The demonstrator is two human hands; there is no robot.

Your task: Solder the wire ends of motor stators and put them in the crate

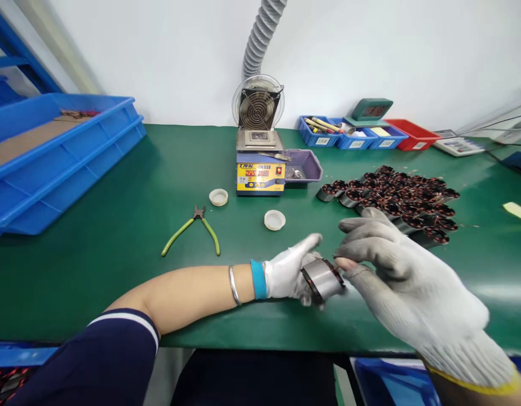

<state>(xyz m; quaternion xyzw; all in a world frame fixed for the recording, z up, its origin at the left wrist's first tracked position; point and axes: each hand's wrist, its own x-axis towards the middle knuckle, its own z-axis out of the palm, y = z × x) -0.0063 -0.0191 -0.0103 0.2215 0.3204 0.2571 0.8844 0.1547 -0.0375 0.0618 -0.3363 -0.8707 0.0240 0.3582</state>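
A motor stator (323, 278), a grey metal cylinder with dark ends, lies tilted in my gloved left hand (288, 273). The fingers of that hand are wrapped under and around it, with the thumb pointing up beside it. My right hand (396, 282), also gloved, has its thumb and forefinger pinched together right at the stator's right end. Whatever sits between those fingertips is too small to make out. Beyond the right hand stands a group of several similar stators (351, 197), with copper windings and thin wire ends sticking up.
Green-handled cutters (178, 235) lie open on the green table (116, 225) near two white round caps (274, 220). A solder pot (260, 175) stands at the back beside a purple tray (313, 166). Blue bins (322, 135), a red bin (416, 135) and a large blue crate (112, 135) line the sides.
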